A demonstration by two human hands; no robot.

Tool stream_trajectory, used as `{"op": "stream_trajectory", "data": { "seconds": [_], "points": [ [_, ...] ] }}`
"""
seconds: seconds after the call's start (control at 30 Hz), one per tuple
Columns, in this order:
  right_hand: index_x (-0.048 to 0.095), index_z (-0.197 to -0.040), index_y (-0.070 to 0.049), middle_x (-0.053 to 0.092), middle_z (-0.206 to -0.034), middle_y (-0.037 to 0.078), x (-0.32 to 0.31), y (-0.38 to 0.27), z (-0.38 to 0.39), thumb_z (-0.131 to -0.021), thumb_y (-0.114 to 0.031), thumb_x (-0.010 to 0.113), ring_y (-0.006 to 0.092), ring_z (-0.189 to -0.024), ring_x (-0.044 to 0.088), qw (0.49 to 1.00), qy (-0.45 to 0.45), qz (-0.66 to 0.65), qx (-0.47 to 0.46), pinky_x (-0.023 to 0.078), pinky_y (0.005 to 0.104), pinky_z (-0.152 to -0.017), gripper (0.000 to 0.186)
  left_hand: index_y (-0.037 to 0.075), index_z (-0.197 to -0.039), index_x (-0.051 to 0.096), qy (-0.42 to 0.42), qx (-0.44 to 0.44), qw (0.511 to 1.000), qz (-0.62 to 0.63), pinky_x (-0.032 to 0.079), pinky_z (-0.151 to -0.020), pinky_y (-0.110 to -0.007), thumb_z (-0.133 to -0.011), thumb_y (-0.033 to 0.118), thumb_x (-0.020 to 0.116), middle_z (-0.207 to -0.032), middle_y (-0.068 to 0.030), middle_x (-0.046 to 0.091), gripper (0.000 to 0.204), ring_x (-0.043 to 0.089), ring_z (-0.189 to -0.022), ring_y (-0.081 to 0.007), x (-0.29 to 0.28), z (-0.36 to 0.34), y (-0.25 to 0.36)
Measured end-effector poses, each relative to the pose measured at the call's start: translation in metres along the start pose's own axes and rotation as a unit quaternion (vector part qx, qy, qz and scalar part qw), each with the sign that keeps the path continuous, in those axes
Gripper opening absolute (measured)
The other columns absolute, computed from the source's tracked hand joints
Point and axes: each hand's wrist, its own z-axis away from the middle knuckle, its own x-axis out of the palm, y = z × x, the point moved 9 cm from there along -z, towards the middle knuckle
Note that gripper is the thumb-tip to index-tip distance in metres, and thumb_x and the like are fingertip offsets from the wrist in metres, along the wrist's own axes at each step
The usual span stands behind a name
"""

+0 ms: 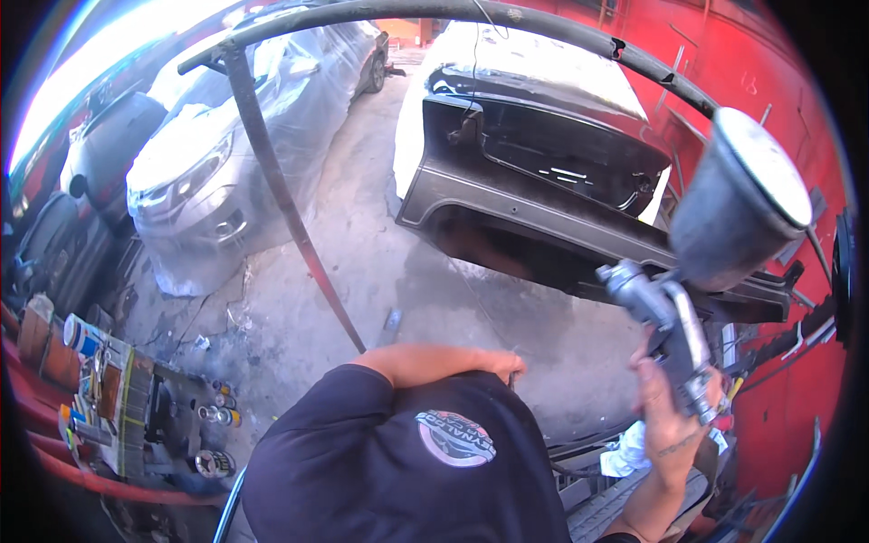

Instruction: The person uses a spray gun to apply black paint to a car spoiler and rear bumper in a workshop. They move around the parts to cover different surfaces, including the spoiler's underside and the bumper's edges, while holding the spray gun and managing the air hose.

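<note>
My right hand [668, 418] is raised at the right, its fingers wrapped round the handle of a metal spray gun [677, 339]. A large grey paint cup [738, 204] sits tilted on top of the gun. Across my front lies my left forearm, ending in my left hand [507, 364] close to my body. Its fingers are curled, and what they may hold is hidden. Beyond the gun a long dark car body panel [543, 201] with a wheel-arch cutout hangs by a wire from a metal pipe frame [398, 13]. The gun's nozzle end overlaps the panel in view, apart from my left hand.
A plastic-wrapped car [195, 195] stands at the left. Behind the panel is a black car, partly covered in white [552, 54]. The frame's post [288, 199] slants down ahead of me. A cluttered bench [109, 398] stands lower left; a red wall [760, 63] runs along the right.
</note>
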Motion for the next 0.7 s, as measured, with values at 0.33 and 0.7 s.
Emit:
{"op": "stream_trajectory", "data": {
  "seconds": [0.33,0.7],
  "points": [
    [0.070,-0.122,0.005,0.077,-0.102,0.021,0.112,-0.049,0.001,-0.088,-0.015,0.083,0.0344,-0.086,0.078,0.928,-0.289,-0.100,-0.212,0.062,0.0391,-0.074,0.041,0.006,-0.094,0.066,-0.023,0.032,0.998,-0.055,0.052,-0.076,-0.047,-0.072,0.015,0.083,-0.090,-0.0168,0.072,0.029,0.070,-0.089,-0.0372,0.023,-0.014,-0.039],
    [0.075,-0.111,0.003,0.078,-0.087,0.014,-0.039,0.106,0.063,-0.081,-0.010,0.085,0.0228,-0.070,0.076,0.979,0.161,0.005,-0.122,0.059,0.0326,-0.065,0.034,0.004,-0.105,0.067,-0.050,-0.035,0.990,-0.124,0.053,-0.092,-0.046,-0.078,0.014,0.081,-0.110,-0.0224,0.071,0.032,0.067,-0.109,-0.0412,-0.004,0.010,-0.075]
  ]
}}
